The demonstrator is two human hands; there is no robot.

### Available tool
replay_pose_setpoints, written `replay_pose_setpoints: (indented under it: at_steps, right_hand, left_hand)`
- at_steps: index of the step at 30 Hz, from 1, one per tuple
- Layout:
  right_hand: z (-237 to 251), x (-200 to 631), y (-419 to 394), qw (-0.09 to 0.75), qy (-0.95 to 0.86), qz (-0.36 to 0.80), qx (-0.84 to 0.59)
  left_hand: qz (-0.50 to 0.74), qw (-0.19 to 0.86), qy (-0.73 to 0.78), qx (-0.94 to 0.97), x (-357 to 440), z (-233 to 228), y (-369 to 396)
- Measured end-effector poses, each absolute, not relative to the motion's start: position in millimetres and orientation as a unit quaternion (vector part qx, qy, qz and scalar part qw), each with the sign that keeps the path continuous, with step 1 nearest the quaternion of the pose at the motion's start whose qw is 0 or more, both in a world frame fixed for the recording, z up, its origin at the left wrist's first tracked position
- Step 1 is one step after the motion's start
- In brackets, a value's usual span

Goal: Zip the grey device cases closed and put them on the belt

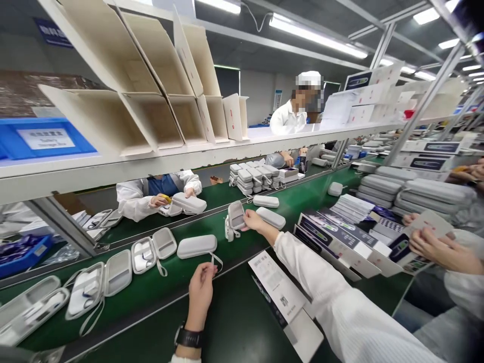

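My left hand (202, 285), a black watch on its wrist, pinches the wrist strap (218, 259) of a closed grey zip case (197, 246) lying on the green belt. Farther out, my right hand (254, 222) grips the edge of an opened grey case (236, 215), whose lid lining faces me; its contents are mostly hidden. Just beyond that hand lie two closed grey cases, one (270, 218) close to my wrist and another (266, 201) behind it. To the left, several cases stand open on the belt, including one (143, 254) with white items and a cable inside.
A flat printed box (278, 287) lies on the bench below my right sleeve. Overhead runs a white shelf (212, 154) with open cartons (151, 116). Across the belt a co-worker's hands hold a grey case (189, 202). At right, another person's hands (434, 247) hold a box near upright printed boxes (333, 237).
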State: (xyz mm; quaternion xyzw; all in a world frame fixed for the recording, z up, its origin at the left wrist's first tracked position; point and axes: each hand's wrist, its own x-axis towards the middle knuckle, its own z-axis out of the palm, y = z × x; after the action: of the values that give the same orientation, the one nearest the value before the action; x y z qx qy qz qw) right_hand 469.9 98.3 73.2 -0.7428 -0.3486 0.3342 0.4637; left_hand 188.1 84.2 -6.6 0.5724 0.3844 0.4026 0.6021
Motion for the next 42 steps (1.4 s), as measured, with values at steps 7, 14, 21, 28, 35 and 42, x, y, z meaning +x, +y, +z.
replay_pose_setpoints:
  at_steps: [7, 14, 21, 28, 35, 42]
  right_hand:
    - [110.4, 394.4, -18.6, 0.622, -0.382, 0.323, -0.602]
    - [68.0, 312.1, -121.9, 0.579, -0.440, 0.264, -0.633]
    - [40.5, 283.1, -180.4, 0.477, -0.568, 0.287, -0.606]
    - [91.0, 308.4, -177.4, 0.435, -0.681, 0.295, -0.510]
    - [126.2, 296.9, -149.1, 0.126, -0.874, 0.404, -0.237]
    - [106.4, 285.0, -136.5, 0.049, -0.864, 0.427, -0.262]
  left_hand:
    - [0.409, 0.800, 0.309, 0.313, 207.7, -1.3, 20.7]
    - [0.406, 0.893, 0.149, 0.122, 163.5, 16.1, -47.6]
    - [0.412, 0.763, 0.331, 0.370, 115.2, 29.3, -91.8]
    - [0.183, 0.661, 0.216, 0.695, 52.1, 43.2, -111.2]
    - [-0.084, 0.586, 0.104, 0.799, 41.2, 74.4, -83.9]
    - [-0.249, 0.517, 0.095, 0.814, 42.5, 94.8, -43.7]
